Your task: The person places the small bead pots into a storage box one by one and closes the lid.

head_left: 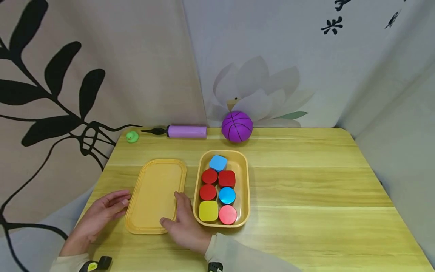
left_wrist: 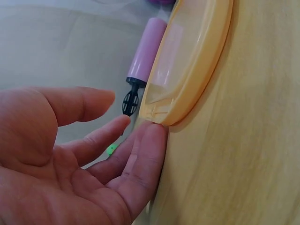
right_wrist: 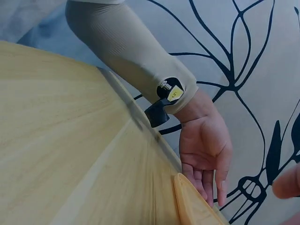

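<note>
A flat yellow-orange lid point(head_left: 156, 196) with a raised rim lies on the wooden table, left of a matching box point(head_left: 245, 189). My left hand point(head_left: 102, 213) is at the lid's left edge, palm turned inward; in the left wrist view its straight fingertips point(left_wrist: 154, 133) touch the lid's rim point(left_wrist: 201, 70). Over the lid's lower right corner reaches my right hand point(head_left: 190, 228), thumb and fingers spread at the edge. In the box are several round and square pieces, among them a yellow square point(head_left: 209, 210), a pink disc point(head_left: 227, 214) and a blue square point(head_left: 218, 163).
Along the table's back edge are a green toy duck point(head_left: 132, 136), a purple hand pump point(head_left: 187, 131) with a black nozzle, and a purple ball point(head_left: 237, 126) with black lines. A patterned curtain point(head_left: 153, 56) hangs behind. Bare wood point(head_left: 316, 196) extends right of the box.
</note>
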{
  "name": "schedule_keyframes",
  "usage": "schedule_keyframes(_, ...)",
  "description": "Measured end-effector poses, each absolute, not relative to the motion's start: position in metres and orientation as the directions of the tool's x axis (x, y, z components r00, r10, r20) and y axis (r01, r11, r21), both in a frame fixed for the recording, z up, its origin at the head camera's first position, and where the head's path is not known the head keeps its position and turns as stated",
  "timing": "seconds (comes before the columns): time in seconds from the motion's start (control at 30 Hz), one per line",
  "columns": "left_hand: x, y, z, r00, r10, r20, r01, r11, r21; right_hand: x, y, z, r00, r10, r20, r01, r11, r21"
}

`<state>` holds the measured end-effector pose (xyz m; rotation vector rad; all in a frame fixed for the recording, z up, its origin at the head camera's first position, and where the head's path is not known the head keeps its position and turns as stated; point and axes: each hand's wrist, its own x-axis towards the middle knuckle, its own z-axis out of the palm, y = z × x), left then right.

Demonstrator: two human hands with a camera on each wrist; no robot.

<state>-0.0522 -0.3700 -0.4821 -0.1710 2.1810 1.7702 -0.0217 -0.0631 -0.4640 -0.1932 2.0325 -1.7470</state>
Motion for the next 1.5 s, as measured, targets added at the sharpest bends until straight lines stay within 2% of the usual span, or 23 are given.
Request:
schedule_keyframes(0.2, -0.054, -0.369, -0.484, -0.932, 0.089, -0.352, -0.329, 0.207, 0.921, -0.024, -0.064, -0.472, -0.914, -0.342, -0.219, 0.182, 0.138, -0.974)
schedule_keyframes(0.43, -0.053, -0.374, -0.483, -0.941, 0.048, -0.335, -0.303, 0.323, 0.897, -0.026, -0.065, -0.483, -0.918, -0.336, -0.213, 0.209, 0.049, -0.977)
schedule_keyframes(0.5, -0.051, -0.377, -0.483, -0.945, 0.044, -0.325, -0.295, 0.314, 0.902, -0.027, -0.067, -0.485, -0.922, -0.332, -0.198, 0.204, 0.017, -0.979)
schedule_keyframes(0.7, -0.047, -0.385, -0.484, -0.946, 0.104, -0.306, -0.295, 0.110, 0.949, -0.031, -0.071, -0.487, -0.933, -0.328, -0.151, 0.192, -0.097, -0.977)
schedule_keyframes(0.9, -0.043, -0.394, -0.482, -0.939, 0.258, -0.226, -0.263, -0.119, 0.957, -0.032, -0.072, -0.485, -0.921, -0.359, -0.149, 0.225, -0.182, -0.957)
schedule_keyframes(1.1, -0.035, -0.404, -0.471, -0.910, 0.394, -0.128, -0.215, -0.185, 0.959, -0.036, -0.072, -0.479, -0.907, -0.389, -0.159, 0.256, -0.212, -0.943)
schedule_keyframes(1.27, -0.027, -0.409, -0.465, -0.854, 0.518, -0.041, -0.233, -0.311, 0.921, -0.039, -0.068, -0.469, -0.905, -0.395, -0.160, 0.268, -0.236, -0.934)
schedule_keyframes(1.5, -0.026, -0.403, -0.460, -0.844, 0.536, -0.026, -0.248, -0.346, 0.905, -0.046, -0.052, -0.456, -0.899, -0.411, -0.155, 0.283, -0.272, -0.920)
